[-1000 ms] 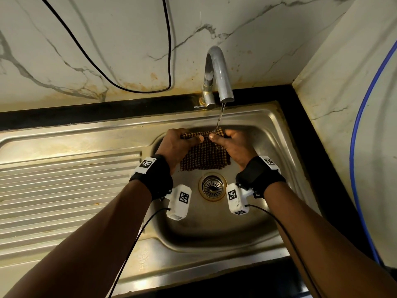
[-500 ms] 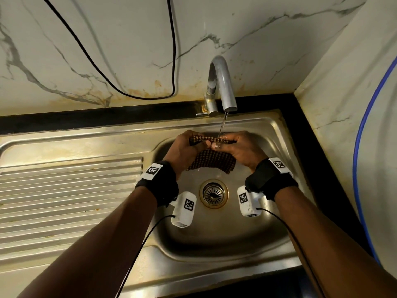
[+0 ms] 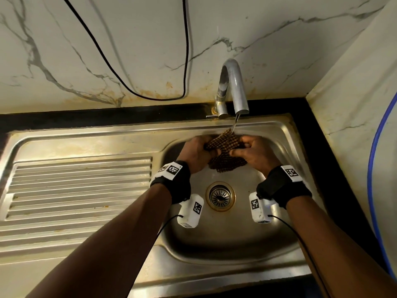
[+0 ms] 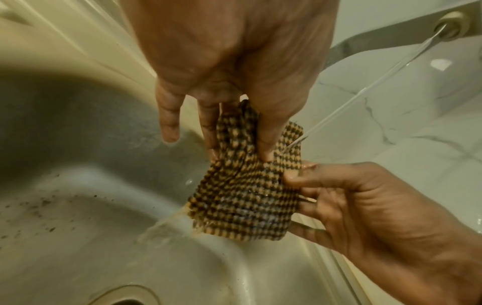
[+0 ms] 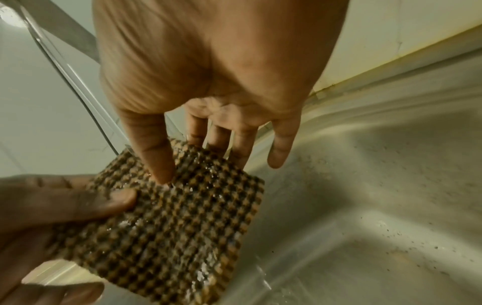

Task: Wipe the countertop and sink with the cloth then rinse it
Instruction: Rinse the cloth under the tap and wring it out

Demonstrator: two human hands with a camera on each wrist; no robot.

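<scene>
Two hands, left hand [image 3: 194, 154] and right hand [image 3: 254, 154], pinch the cloth [image 3: 225, 152] in their fingers under the tap [image 3: 236, 89], rinsing; wringing likely comes next.

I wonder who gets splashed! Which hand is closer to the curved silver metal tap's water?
Right. The right hand grips the checked brown cloth just beside the stream; the left hand grips it farther left.

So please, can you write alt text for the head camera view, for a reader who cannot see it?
Both hands, left hand and right hand, hold a checked cloth under a thin stream from the tap, over a steel sink. The drain lies below the cloth, a ribbed drainboard to the left.
</scene>
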